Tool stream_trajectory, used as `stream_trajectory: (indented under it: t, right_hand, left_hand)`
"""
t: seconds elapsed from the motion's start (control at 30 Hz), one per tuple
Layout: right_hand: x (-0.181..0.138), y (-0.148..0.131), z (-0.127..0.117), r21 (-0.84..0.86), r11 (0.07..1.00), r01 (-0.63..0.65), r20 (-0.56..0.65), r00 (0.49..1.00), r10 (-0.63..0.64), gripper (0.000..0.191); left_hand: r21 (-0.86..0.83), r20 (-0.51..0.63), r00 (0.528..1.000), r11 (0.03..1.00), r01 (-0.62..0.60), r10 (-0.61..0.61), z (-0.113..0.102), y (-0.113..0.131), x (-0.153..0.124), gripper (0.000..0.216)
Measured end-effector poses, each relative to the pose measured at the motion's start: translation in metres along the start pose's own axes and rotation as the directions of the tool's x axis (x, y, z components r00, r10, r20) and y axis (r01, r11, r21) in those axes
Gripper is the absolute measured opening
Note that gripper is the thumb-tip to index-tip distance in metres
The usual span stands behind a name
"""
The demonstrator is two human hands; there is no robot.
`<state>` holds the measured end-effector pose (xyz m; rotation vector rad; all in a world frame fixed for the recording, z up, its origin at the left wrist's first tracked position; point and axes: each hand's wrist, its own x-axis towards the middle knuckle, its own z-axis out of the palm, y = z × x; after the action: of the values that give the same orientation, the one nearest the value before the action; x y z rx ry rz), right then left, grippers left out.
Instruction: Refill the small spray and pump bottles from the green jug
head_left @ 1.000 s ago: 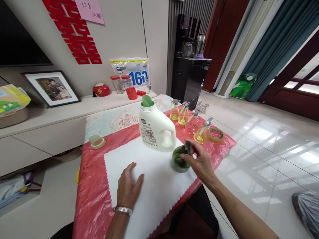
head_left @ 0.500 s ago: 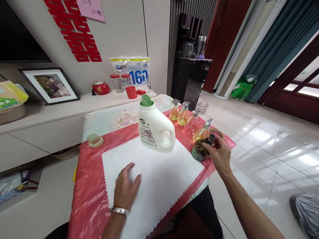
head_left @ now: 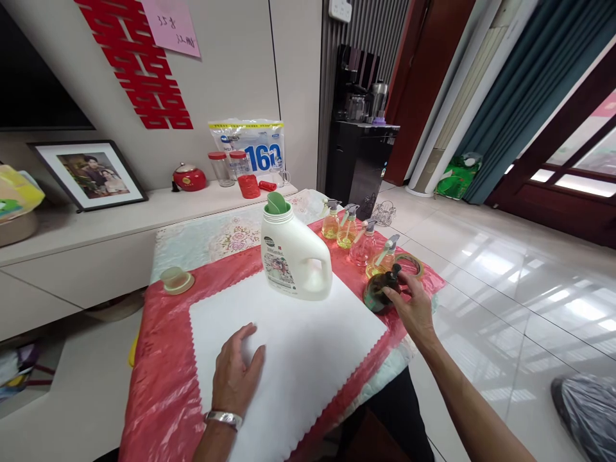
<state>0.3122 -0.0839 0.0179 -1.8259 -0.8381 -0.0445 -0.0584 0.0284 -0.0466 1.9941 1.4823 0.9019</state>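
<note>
My left hand (head_left: 237,371) rests open on the white scalloped-edge sheet (head_left: 308,346), thumb and fingers apart. At the table's right side my right hand (head_left: 412,307) has its fingers around a dark green pump bottle (head_left: 376,294) with a black pump head. A large white jug-shaped detergent bottle (head_left: 293,256) stands upright on the far part of the sheet, its handle facing right. Its cap is off, and a green spout (head_left: 276,203) shows in its neck. The loose pale cap (head_left: 176,280) lies at the left on the red plastic cover (head_left: 161,346).
Several clear pump bottles with yellow and pink liquid (head_left: 362,249) stand in a row at the right, near a roll of tape (head_left: 412,264). Behind, a ledge holds a framed photo (head_left: 91,174), a red pot (head_left: 189,178) and red-lidded jars (head_left: 221,169).
The dark green bottle, still in my right hand, now stands more upright. My left hand stays on the sheet. The camera view has shifted slightly.
</note>
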Motion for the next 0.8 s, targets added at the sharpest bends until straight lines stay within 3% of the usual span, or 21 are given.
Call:
stream_trajectory:
  t: [0.3, 0.43, 0.57, 0.67, 0.8]
  right_hand:
    - [-0.052, 0.006, -0.016, 0.068, 0.997, -0.030, -0.037, 0.999, 0.033, 0.055]
    - [-0.080, -0.005, -0.016, 0.010, 1.000, 0.016, 0.188, 0.982, -0.017, 0.045]
    - [-0.092, -0.013, -0.027, -0.154, 0.985, 0.075, 0.425, 0.905, -0.003, 0.044]
    - [-0.094, -0.008, -0.040, -0.289, 0.948, 0.130, 0.488, 0.872, 0.029, 0.043]
    - [-0.095, 0.003, -0.053, -0.407, 0.894, 0.187, 0.510, 0.859, 0.053, 0.021]
  left_hand:
    - [0.112, 0.012, 0.988, 0.981, -0.155, 0.155, 0.003, -0.010, 0.003, 0.033]
    - [0.105, -0.026, 0.983, 0.978, -0.180, 0.184, 0.006, -0.008, 0.003, 0.031]
    - [0.096, -0.025, 0.980, 0.976, -0.196, 0.200, 0.005, -0.010, 0.003, 0.030]
    - [0.096, -0.017, 0.980, 0.976, -0.194, 0.196, 0.005, -0.013, 0.004, 0.029]
    - [0.110, -0.012, 0.975, 0.969, -0.219, 0.222, 0.006, -0.016, 0.004, 0.028]
